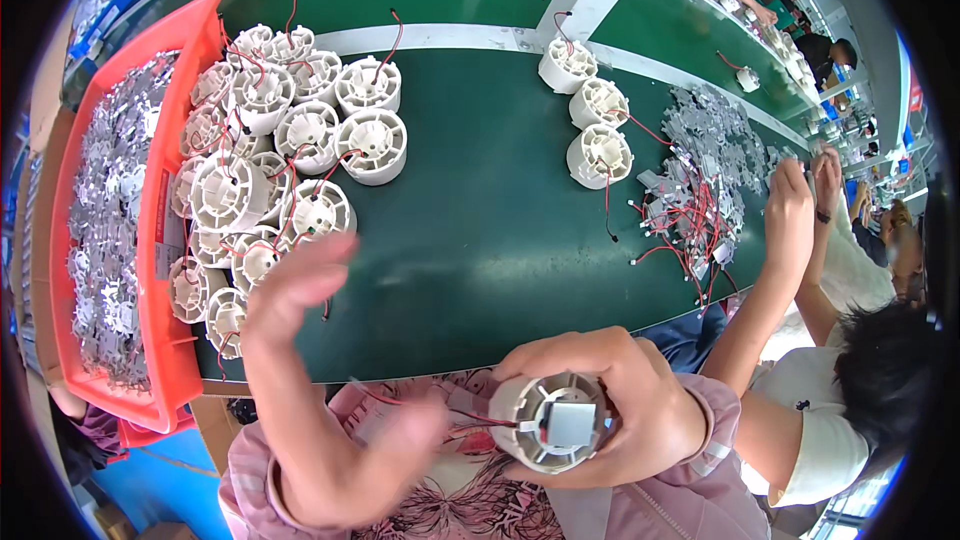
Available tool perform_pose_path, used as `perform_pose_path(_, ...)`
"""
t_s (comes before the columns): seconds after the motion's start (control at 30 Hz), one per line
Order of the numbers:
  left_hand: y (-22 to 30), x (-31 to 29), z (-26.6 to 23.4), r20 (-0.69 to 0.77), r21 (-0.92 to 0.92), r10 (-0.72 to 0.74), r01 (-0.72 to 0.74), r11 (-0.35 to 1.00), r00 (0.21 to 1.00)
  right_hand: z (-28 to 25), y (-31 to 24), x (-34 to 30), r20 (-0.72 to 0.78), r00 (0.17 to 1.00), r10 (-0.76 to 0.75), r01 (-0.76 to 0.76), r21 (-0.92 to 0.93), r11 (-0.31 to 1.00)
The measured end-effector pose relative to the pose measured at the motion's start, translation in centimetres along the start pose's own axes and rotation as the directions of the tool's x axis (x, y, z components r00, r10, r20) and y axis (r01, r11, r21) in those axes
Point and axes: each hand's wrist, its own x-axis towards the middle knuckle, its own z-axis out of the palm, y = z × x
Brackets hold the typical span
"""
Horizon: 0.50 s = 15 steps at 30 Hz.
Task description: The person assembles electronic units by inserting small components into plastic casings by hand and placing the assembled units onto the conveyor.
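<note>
My right hand is wrapped round a white round plastic housing, held in front of my chest with its opening facing up. A grey square plate sits inside the opening, and a thin red wire runs out to the left. My left hand is raised left of the housing, blurred by motion. Its thumb and fingers are spread and I see nothing in them. Beyond its fingertips stands a cluster of similar white housings with red and black wires.
An orange-red bin of grey metal pieces stands at the left. Three white housings line up on the green table. To their right lies a heap of grey pieces with red wires. A co-worker's arm reaches in beside it.
</note>
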Motion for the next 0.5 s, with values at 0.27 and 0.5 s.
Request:
perform_pose_path(0.27, 0.0, 0.4, -1.0, 0.337, -0.163, -0.247, 0.314, 0.935, 0.909, -0.6, 0.7, 2.8, 0.093, 0.974, -0.207, 0.218, -0.128, 0.967)
perform_pose_path(0.5, 1.4, 0.4, 0.0, 0.243, -0.228, -0.288, 0.343, 0.911, 0.926, 0.3, 0.1, 3.1, 0.280, 0.895, 0.347, -0.442, 0.663, 0.604)
